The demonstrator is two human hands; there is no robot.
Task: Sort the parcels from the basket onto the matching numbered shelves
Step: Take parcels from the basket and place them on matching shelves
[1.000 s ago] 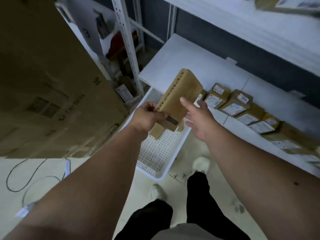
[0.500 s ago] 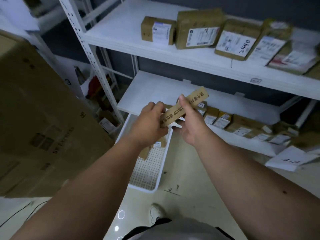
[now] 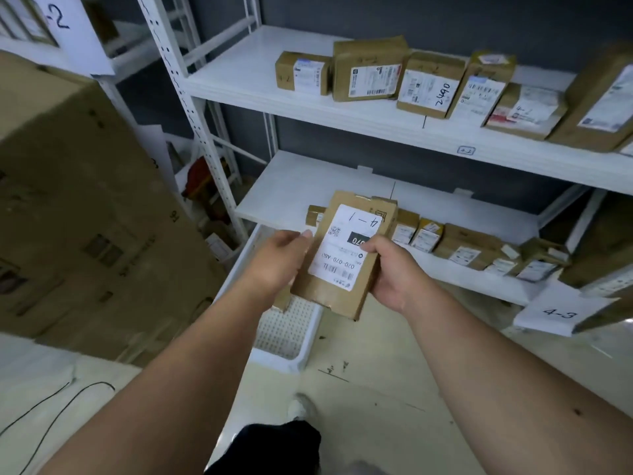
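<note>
Parcel [image 3: 342, 255] is now facing label-up showing "4-1" instead of edge-on; left hand [image 3: 277, 262] gripping its 9 o'clock edge, right hand [image 3: 390, 269] clamping 3 o'clock.

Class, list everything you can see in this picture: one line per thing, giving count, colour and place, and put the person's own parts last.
Held parcel: one, brown with a white label marked 4-1, in both hands.
Upper shelf: one, white, tagged 4-2; about seven brown parcels on it.
Lower shelf: one, white; a row of brown parcels along its front edge, too crowded to count.
Basket: one, white, on the floor under the hands.
Big carton: one, brown, at left.
4-3 sign: one, white, lower right.
Cable: black, on the floor at lower left.
Left hand: grips the parcel's left edge.
Right hand: grips the parcel's right edge.
Shoe: one, white, bottom centre.
</note>
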